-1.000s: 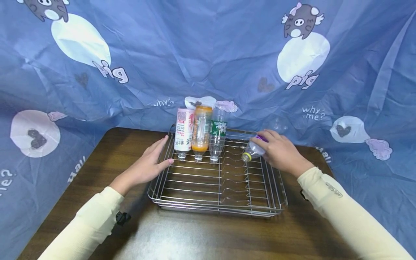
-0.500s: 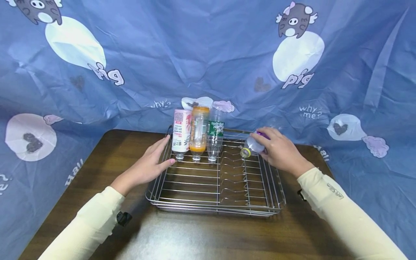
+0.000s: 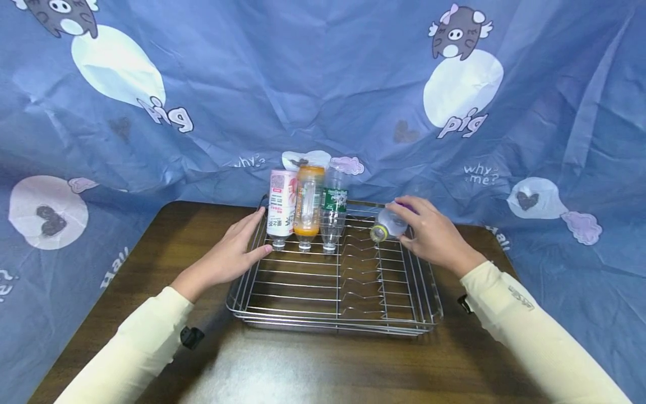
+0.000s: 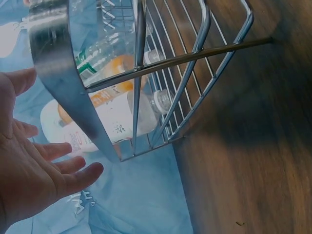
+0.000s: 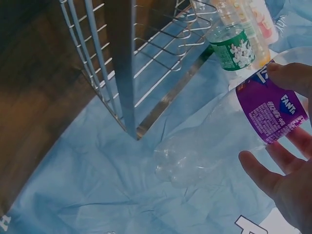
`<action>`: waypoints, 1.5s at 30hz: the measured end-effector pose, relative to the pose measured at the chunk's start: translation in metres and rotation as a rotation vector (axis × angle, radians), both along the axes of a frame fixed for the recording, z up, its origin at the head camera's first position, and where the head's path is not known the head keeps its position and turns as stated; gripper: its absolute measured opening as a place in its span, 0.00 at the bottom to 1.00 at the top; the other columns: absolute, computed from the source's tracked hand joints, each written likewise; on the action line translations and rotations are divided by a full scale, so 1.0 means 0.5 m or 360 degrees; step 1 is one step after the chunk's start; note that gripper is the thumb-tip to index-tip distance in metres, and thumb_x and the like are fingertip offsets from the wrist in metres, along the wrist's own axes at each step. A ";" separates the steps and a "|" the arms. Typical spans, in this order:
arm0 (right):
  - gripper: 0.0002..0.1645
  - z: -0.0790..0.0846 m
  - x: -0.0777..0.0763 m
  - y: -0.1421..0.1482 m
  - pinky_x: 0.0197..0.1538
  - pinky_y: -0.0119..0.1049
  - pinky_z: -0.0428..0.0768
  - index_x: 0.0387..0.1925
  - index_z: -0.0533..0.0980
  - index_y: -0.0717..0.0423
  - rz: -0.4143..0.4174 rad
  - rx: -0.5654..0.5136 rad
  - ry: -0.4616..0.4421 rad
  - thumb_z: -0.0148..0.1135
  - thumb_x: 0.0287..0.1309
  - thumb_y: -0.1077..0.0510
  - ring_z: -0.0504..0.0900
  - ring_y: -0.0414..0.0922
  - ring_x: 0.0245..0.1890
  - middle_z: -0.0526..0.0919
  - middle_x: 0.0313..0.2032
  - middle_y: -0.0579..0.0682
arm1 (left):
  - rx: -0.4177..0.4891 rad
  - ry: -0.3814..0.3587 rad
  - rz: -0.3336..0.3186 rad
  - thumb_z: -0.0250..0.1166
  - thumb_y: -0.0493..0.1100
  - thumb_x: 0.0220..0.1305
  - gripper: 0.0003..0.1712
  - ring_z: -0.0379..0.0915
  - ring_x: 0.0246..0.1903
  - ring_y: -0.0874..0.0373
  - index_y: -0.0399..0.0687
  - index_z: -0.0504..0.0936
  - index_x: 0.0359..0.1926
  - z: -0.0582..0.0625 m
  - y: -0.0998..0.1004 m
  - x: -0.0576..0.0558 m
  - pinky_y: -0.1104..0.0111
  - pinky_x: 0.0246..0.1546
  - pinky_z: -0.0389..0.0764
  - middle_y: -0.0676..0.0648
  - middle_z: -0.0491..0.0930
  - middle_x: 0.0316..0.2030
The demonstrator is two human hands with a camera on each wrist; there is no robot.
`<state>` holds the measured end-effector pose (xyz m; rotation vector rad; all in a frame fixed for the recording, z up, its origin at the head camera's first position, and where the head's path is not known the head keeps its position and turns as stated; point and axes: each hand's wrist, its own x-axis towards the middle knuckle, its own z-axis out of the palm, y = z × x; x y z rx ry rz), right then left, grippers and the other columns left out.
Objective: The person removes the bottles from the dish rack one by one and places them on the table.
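My right hand (image 3: 431, 233) grips a clear plastic Fanta bottle (image 3: 395, 221) above the back right of a wire dish rack (image 3: 338, 324). The bottle is tilted, its yellow-ringed neck towards me and left; its purple label (image 5: 275, 109) shows in the right wrist view. My left hand (image 3: 227, 252) lies at the rack's left side, fingers spread and holding nothing. In the rack's back left, necks down and leaning back, stand a pink-and-white labelled bottle (image 3: 280, 210), an orange-labelled bottle (image 3: 309, 205) and a clear bottle with a green label (image 3: 334, 210).
The rack stands on a dark wooden table (image 3: 282, 370). Thin wavy wires (image 3: 362, 280) run along its right half. A blue cloth (image 3: 323, 84) with cartoon pigs hangs behind and around the table.
The Fanta bottle has moved slightly left in my right hand, its neck now raised and pointing more towards me. My left hand and the other bottles have stayed in place.
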<state>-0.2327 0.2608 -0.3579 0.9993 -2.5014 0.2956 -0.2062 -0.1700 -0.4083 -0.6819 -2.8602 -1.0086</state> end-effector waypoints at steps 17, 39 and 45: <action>0.48 0.001 0.012 -0.007 0.60 0.57 0.76 0.66 0.73 0.54 -0.0025 -0.0257 -0.0090 0.82 0.38 0.66 0.76 0.59 0.57 0.77 0.59 0.59 | -0.0006 -0.0025 -0.0017 0.64 0.49 0.70 0.50 0.44 0.74 0.33 0.43 0.44 0.81 0.010 0.008 0.001 0.41 0.73 0.49 0.33 0.49 0.77; 0.45 0.013 0.020 -0.019 0.47 0.39 0.86 0.65 0.74 0.57 -0.0121 -0.0791 -0.0418 0.81 0.41 0.68 0.79 0.50 0.54 0.78 0.58 0.56 | -0.0008 -0.0015 -0.0032 0.64 0.49 0.71 0.50 0.43 0.74 0.34 0.44 0.43 0.81 0.013 0.011 0.000 0.41 0.73 0.49 0.33 0.48 0.77; 0.45 0.013 0.018 -0.017 0.48 0.30 0.84 0.65 0.74 0.59 -0.0140 -0.0881 -0.0473 0.81 0.41 0.69 0.79 0.50 0.52 0.78 0.56 0.56 | -0.0006 -0.0003 -0.0040 0.64 0.50 0.71 0.50 0.44 0.74 0.33 0.45 0.44 0.81 0.016 0.016 0.002 0.40 0.72 0.50 0.34 0.48 0.77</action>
